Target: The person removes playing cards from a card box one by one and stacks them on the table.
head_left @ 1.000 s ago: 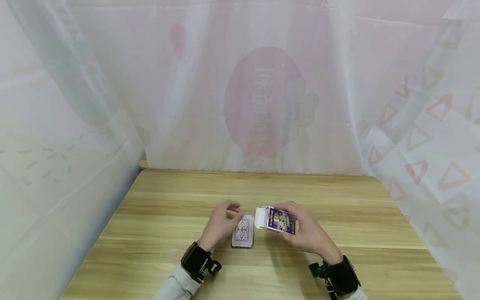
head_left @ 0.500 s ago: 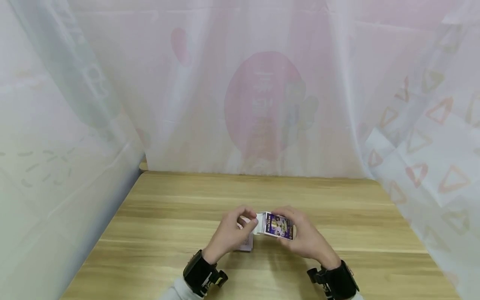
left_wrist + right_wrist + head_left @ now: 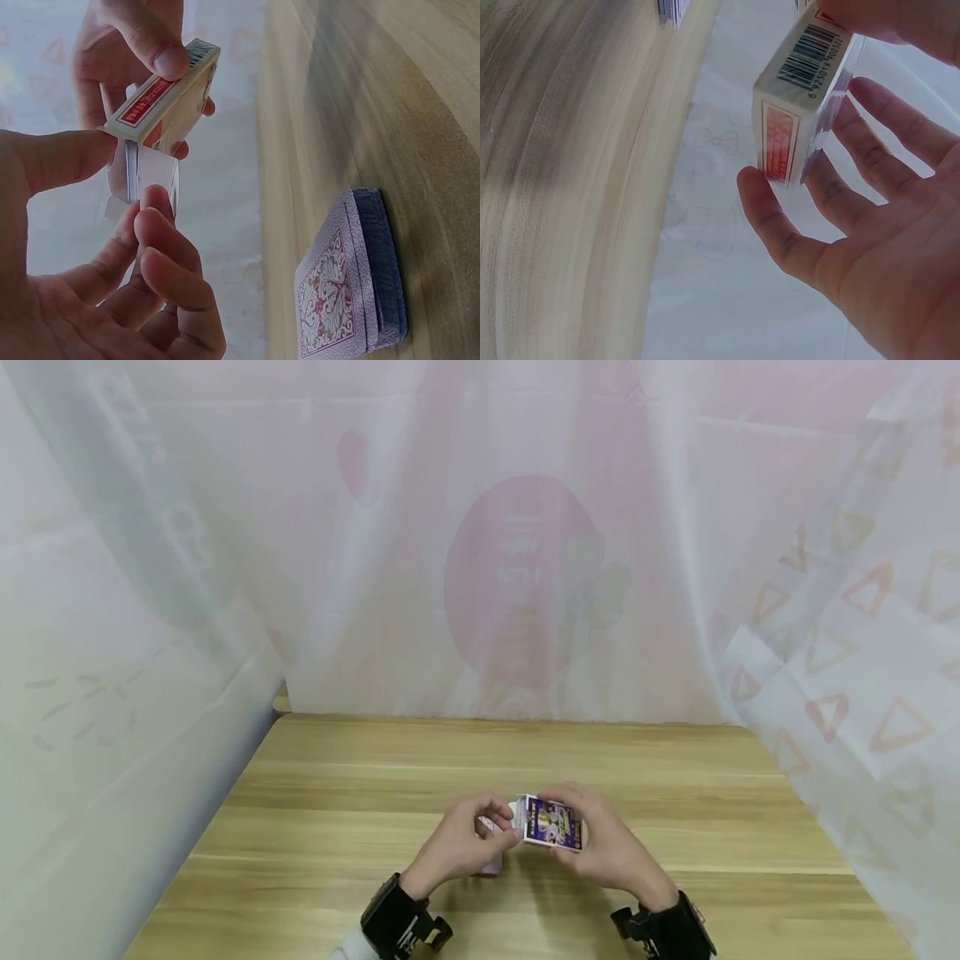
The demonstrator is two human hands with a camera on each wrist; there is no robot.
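A purple-faced card box (image 3: 553,822) is held above the wooden table (image 3: 675,793) between both hands. My right hand (image 3: 579,827) grips its body, thumb on one edge and fingers (image 3: 870,161) under the other. My left hand (image 3: 504,828) pinches the white open flap (image 3: 150,176) at the box's left end between thumb and fingers (image 3: 154,217). The box (image 3: 799,97) shows a barcode and red side in the right wrist view. A deck of cards (image 3: 352,285) with patterned backs lies on the table below my left hand, mostly hidden in the head view.
Sheer white curtains (image 3: 525,568) with pink prints close off the back and both sides of the table. Bare wood stretches left, right and behind the hands. The front table edge runs just under my wrists.
My left hand left the spot beside the deck and rose to the box's flap, now pinching it. The right hand brought the box slightly left and closer.
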